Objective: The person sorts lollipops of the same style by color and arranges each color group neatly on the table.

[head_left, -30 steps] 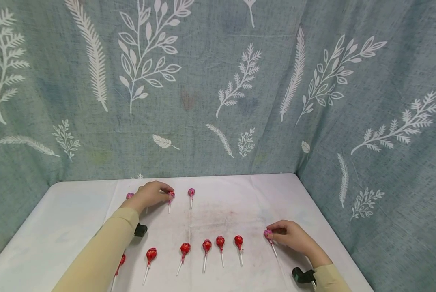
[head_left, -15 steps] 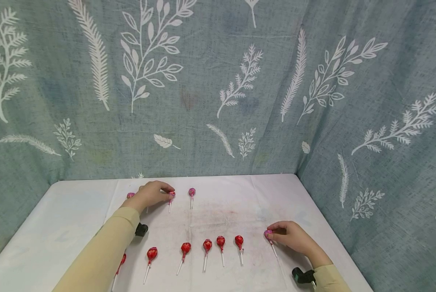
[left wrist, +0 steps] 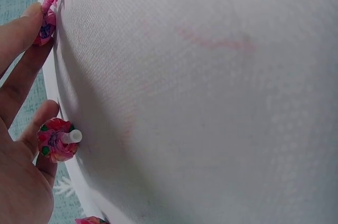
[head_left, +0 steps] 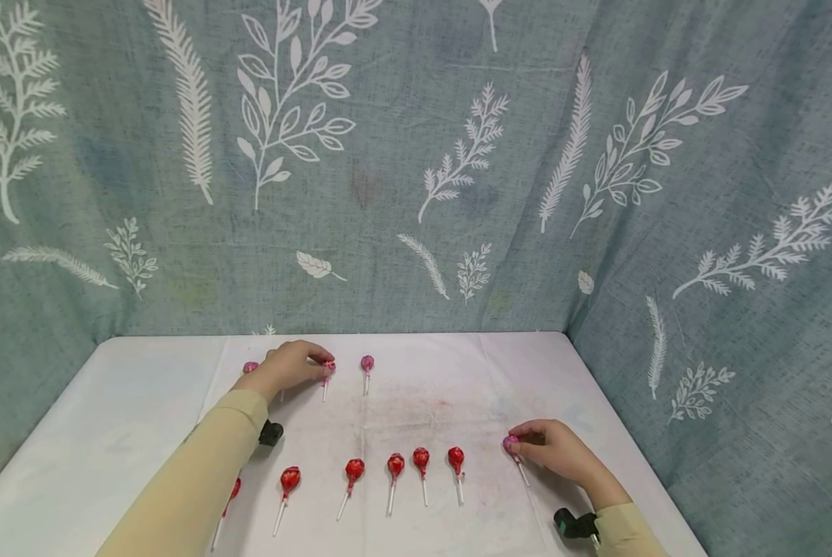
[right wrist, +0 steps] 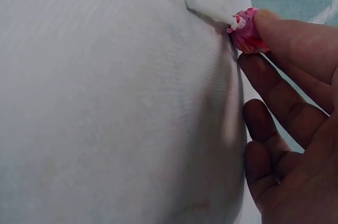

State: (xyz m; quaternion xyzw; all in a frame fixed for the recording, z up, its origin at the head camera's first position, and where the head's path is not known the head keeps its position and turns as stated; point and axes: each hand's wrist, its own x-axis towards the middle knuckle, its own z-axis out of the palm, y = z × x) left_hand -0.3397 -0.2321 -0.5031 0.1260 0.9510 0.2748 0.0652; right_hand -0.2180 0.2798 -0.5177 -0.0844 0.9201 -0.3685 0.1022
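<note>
My left hand (head_left: 286, 367) pinches the wrapped head of a pink lollipop (head_left: 328, 366) between thumb and finger near the table's back edge. In the left wrist view another pink-and-red lollipop (left wrist: 58, 140) is beside the lower fingers, its stick towards the camera. Over on the right, my right hand (head_left: 558, 450) holds a pink lollipop (right wrist: 248, 31) by its head with thumb and fingertips; its white stick slants down to the cloth. A pink lollipop (head_left: 368, 362) lies just right of the left hand, and one more (head_left: 251, 367) is partly hidden behind that wrist.
Several red lollipops (head_left: 395, 464) lie in a loose row across the front of the white-covered table (head_left: 443, 526), the leftmost (head_left: 234, 487) partly behind the left sleeve. Green leaf-patterned curtains (head_left: 388, 193) stand behind and to the right.
The head view has shifted slightly. Both hands keep their places and their hold on the lollipops; none of the other lollipops has visibly moved on the table.
</note>
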